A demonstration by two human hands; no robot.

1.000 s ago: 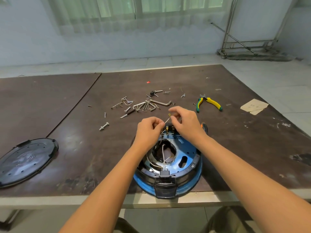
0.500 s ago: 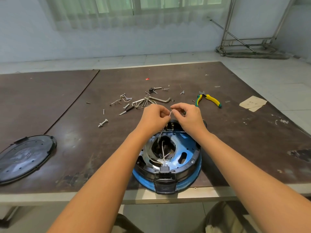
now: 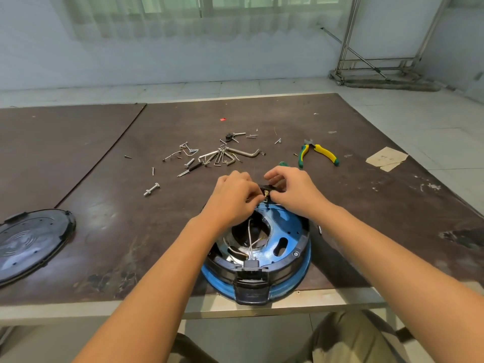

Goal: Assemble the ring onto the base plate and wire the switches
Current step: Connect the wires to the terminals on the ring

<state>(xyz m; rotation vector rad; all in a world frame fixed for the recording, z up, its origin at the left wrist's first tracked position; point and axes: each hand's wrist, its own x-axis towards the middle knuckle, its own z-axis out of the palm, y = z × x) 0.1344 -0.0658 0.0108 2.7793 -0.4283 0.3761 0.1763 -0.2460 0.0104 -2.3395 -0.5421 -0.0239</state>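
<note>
A round blue base plate (image 3: 285, 231) with a black ring (image 3: 293, 265) around it lies at the table's near edge, a black latch block (image 3: 251, 286) facing me. White wires (image 3: 250, 239) run up from its open middle. At the far rim sits a small black switch (image 3: 267, 188) with brass terminals. My left hand (image 3: 233, 195) pinches a wire end right at that switch. My right hand (image 3: 293, 189) grips the switch from the right, its fingers curled over the top. The wire tip is hidden between my fingers.
A black round cover (image 3: 31, 242) lies at the left edge. Beyond my hands lie several hex keys (image 3: 225, 154), loose screws and a bolt (image 3: 151, 189). Yellow-green pliers (image 3: 318, 153) and a paper scrap (image 3: 386, 158) lie at the right.
Both hands have come down from holding the wire up in the air to the switch at the far rim. The view has tilted slightly.
</note>
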